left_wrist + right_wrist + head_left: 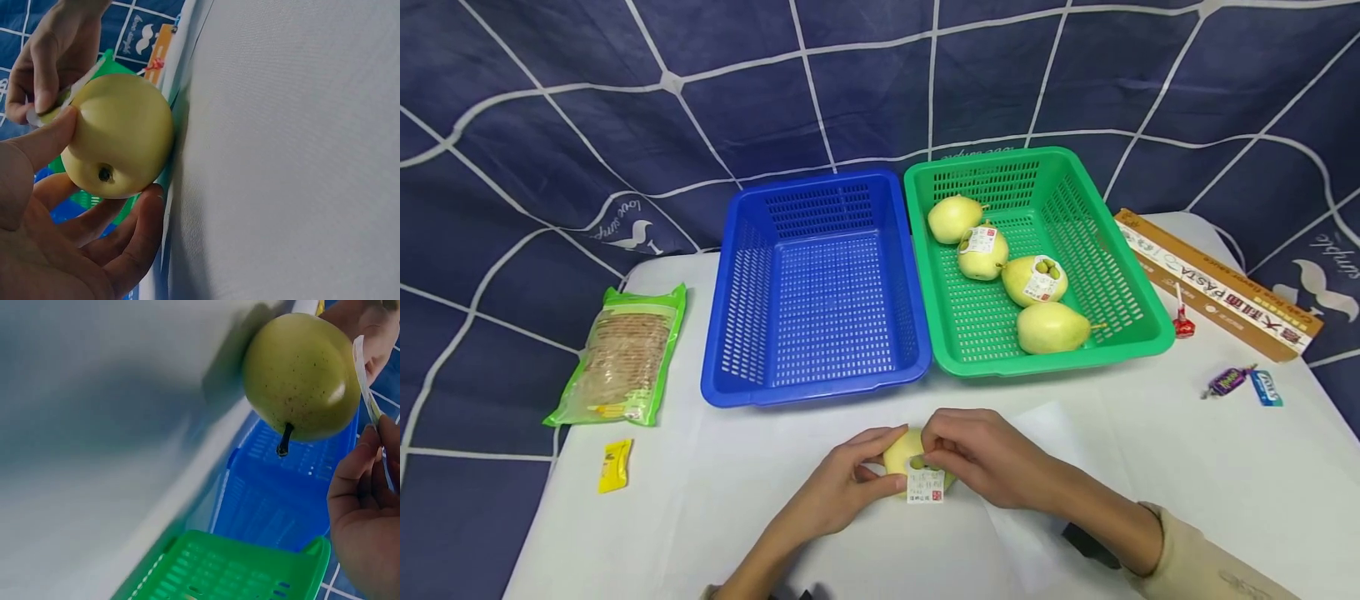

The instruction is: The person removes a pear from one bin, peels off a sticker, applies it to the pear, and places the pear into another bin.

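- Four pears (1009, 275) already lie in the green basket (1138, 321) at the far side of the counter (1187, 483); at least two of them carry a paper label.
- The blue basket (730, 333), touching the green one on its left, has nothing in it.
- One pear (901, 454) is not yet in any basket; I judge the work to be well along, with this pear in hand.
- This pear is near the front edge of the counter, about in the middle, and both hands hold it.
- The left hand (842, 487) grips the pear with the thumb on one side and curled fingers on the other.
- The right hand (981, 458) pinches a white label (925, 485) against the pear.
- The pear is pale yellow-green with small brown dots, round, with a short dark stem (284, 440). It looks smooth and unbruised.
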`<move>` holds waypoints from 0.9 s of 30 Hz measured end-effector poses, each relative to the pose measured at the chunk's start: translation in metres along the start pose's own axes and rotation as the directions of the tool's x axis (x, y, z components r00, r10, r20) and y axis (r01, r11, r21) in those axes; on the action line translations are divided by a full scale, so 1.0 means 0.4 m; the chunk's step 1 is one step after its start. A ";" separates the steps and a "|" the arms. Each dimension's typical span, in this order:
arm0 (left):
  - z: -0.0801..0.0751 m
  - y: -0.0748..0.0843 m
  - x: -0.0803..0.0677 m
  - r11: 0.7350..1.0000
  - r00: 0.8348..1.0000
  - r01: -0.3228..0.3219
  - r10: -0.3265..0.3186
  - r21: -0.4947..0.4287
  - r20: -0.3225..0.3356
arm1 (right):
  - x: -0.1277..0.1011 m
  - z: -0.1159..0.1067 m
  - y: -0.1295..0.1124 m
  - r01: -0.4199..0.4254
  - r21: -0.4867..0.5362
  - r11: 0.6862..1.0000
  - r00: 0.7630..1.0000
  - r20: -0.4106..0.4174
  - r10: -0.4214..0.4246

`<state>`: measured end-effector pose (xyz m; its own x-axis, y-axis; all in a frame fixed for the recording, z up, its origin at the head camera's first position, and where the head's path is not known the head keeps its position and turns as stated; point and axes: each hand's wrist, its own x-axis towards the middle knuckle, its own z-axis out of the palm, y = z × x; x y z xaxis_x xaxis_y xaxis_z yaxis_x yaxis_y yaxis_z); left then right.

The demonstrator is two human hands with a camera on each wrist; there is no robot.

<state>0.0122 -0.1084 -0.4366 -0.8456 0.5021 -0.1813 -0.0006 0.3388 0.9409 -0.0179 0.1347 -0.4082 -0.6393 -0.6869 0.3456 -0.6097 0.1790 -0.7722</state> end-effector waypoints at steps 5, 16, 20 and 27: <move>0.001 -0.003 0.000 1.000 1.000 0.010 -0.010 0.006 -0.003 | 0.003 0.012 0.008 -0.057 -0.043 0.997 0.998 -0.003 0.057; 0.003 -0.009 0.000 1.000 1.000 0.011 -0.012 -0.009 -0.010 | -0.049 0.022 0.012 -0.061 -0.111 0.992 0.997 -0.059 0.054; -0.001 -0.005 -0.002 1.000 0.999 0.027 -0.027 -0.008 0.030 | -0.061 0.031 0.013 -0.060 -0.182 0.982 0.995 -0.083 0.045; -0.010 0.014 -0.016 0.993 0.987 0.052 -0.068 0.109 0.147 | -0.067 0.048 0.010 -0.138 -0.197 0.971 0.986 -0.122 0.116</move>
<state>0.0153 -0.1128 -0.4291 -0.7560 0.5895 -0.2846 0.0138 0.4491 0.8934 0.0059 0.1403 -0.4307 -0.7579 -0.5705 0.3165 -0.5959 0.4077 -0.6919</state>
